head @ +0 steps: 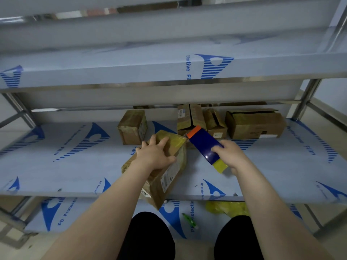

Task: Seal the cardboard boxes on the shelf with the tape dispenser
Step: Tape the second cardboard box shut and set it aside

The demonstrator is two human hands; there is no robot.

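A cardboard box [166,180] lies tilted on the middle shelf [75,171], its near corner hanging over the front edge. Yellowish tape covers its top. My left hand [155,152] presses flat on that top, fingers spread over the far end. My right hand [230,153] grips a blue tape dispenser [203,145] with an orange tip. The orange tip touches the box's far right corner. A yellow tape roll sticks out below my right hand.
Several more cardboard boxes stand at the back of the shelf: one [132,126] to the left, two [189,118] in the middle, a wide one [253,123] at right. The upper shelf [131,72] overhangs. On the lower shelf lie a yellow bag [225,208] and a green tool [189,220].
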